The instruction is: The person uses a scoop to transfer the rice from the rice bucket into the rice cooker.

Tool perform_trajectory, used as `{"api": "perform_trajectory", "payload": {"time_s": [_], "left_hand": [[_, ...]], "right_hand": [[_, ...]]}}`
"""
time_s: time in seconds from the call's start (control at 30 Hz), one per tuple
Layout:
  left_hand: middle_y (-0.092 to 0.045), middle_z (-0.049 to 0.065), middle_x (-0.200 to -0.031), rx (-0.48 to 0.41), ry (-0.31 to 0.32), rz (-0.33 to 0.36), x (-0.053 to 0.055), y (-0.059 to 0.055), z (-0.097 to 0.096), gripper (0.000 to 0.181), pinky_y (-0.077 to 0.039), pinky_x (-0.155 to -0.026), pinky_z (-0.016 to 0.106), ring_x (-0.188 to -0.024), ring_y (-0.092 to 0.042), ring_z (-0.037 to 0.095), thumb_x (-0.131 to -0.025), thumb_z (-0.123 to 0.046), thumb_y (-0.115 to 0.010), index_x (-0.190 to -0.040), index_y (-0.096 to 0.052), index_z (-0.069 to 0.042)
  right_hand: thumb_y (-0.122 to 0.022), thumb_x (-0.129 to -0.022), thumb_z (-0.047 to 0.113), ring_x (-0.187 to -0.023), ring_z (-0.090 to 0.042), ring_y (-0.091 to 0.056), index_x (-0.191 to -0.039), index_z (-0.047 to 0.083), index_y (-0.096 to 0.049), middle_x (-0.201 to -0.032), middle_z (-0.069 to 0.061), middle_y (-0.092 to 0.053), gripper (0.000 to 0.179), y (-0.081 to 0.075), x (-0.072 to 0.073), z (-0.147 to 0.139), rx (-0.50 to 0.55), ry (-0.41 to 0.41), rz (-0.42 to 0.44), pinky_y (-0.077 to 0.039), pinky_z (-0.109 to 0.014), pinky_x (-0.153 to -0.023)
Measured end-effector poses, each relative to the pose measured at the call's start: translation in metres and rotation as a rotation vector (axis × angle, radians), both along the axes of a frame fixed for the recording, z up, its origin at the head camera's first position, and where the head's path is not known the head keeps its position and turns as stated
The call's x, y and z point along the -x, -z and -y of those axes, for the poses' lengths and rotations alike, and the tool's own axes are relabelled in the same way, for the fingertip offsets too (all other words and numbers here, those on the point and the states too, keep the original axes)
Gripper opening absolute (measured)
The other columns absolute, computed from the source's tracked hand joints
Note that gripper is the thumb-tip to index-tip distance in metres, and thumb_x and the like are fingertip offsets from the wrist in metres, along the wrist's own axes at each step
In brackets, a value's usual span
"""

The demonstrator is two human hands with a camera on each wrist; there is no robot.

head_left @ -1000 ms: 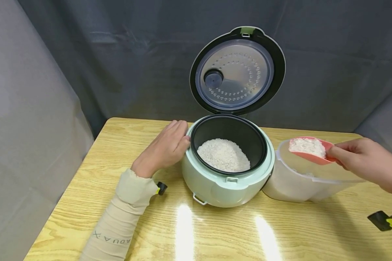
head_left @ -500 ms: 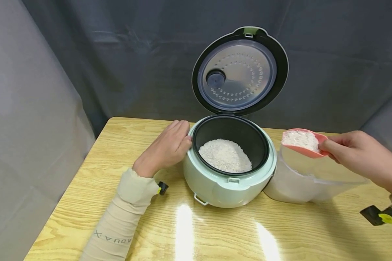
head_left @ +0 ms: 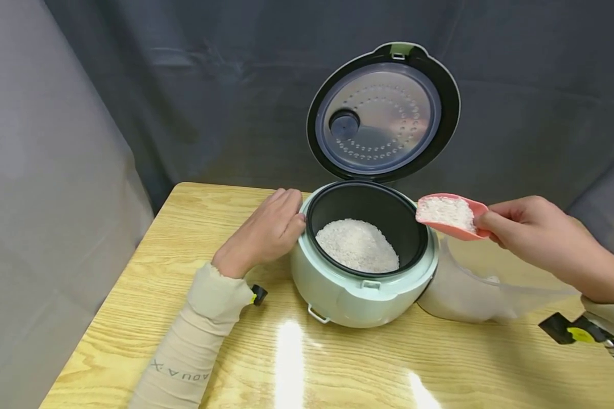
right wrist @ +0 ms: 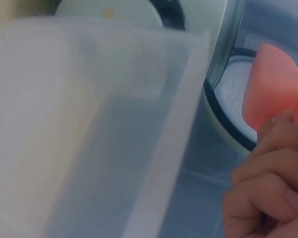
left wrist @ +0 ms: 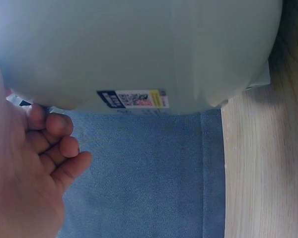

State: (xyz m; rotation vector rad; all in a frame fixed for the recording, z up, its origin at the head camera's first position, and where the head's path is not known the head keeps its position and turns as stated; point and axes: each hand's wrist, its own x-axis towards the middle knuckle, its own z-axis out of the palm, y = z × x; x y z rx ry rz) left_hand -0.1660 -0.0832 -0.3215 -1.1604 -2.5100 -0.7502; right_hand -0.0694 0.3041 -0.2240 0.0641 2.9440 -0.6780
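Note:
A mint-green rice cooker (head_left: 360,304) stands with its lid (head_left: 384,113) raised. White rice (head_left: 358,247) lies heaped in its dark inner pot (head_left: 365,199). My left hand (head_left: 263,230) holds the cooker's left rim, thumb on the edge; in the left wrist view its fingers (left wrist: 59,124) are curled by the cooker's side. With my right hand (head_left: 552,238) I grip a pink scoop (head_left: 455,232) filled with rice, its front end just over the pot's right rim. The right wrist view shows the scoop's underside (right wrist: 273,84) but hides its rice.
A translucent plastic bin (head_left: 455,295) stands right of the cooker, partly beneath my right hand. Both rest on a wood-grain table (head_left: 235,352). A dark curtain (head_left: 225,102) hangs behind, and a grey one (head_left: 56,199) at the left.
My right hand has carried the rice-filled scoop leftward and slightly up, from above the bin to the pot's right rim. My left hand has stayed at the cooker's rim.

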Motion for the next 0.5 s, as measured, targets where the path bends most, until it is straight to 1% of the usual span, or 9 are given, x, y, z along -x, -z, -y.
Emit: {"api": "perform_trajectory", "payload": {"time_s": [0.13, 0.27, 0.33, 0.5], "left_hand": [[-0.038, 0.005, -0.081, -0.002, 0.002, -0.004, 0.0, 0.001, 0.001, 0.019, -0.031, -0.079, 0.032, -0.08, -0.036, 0.022, -0.096, -0.021, -0.032, -0.086, -0.042, -0.009], [-0.038, 0.005, -0.081, -0.004, 0.006, -0.01, 0.0, 0.001, 0.001, 0.019, -0.032, -0.079, 0.032, -0.08, -0.036, 0.022, -0.097, -0.021, -0.032, -0.086, -0.042, -0.009], [-0.038, 0.005, -0.081, -0.004, 0.005, -0.01, 0.0, 0.0, 0.001, 0.019, -0.032, -0.079, 0.032, -0.08, -0.036, 0.022, -0.097, -0.021, -0.032, -0.086, -0.041, -0.009], [-0.038, 0.005, -0.081, 0.0, 0.004, -0.003, -0.001, 0.0, 0.001, 0.019, -0.032, -0.08, 0.032, -0.081, -0.037, 0.022, -0.097, -0.021, -0.032, -0.086, -0.041, -0.009]], "right_hand": [[-0.051, -0.103, 0.033, -0.048, -0.01, -0.025, -0.074, 0.009, -0.064, -0.059, 0.004, -0.042, 0.039, -0.001, 0.004, 0.012, 0.011, -0.031, 0.007, -0.024, -0.029, -0.045], [-0.051, -0.104, 0.034, -0.048, -0.01, -0.026, -0.083, 0.01, -0.07, -0.06, 0.004, -0.043, 0.037, -0.002, 0.009, 0.022, 0.029, -0.064, 0.036, -0.024, -0.028, -0.044], [-0.051, -0.104, 0.035, -0.049, -0.011, -0.027, -0.091, 0.009, -0.072, -0.061, 0.004, -0.044, 0.036, -0.002, 0.011, 0.027, 0.037, -0.078, 0.057, -0.024, -0.028, -0.045], [-0.051, -0.104, 0.035, -0.05, -0.012, -0.03, -0.1, 0.009, -0.074, -0.061, 0.004, -0.042, 0.035, -0.001, 0.015, 0.038, 0.034, -0.101, 0.07, -0.025, -0.027, -0.047]]}}
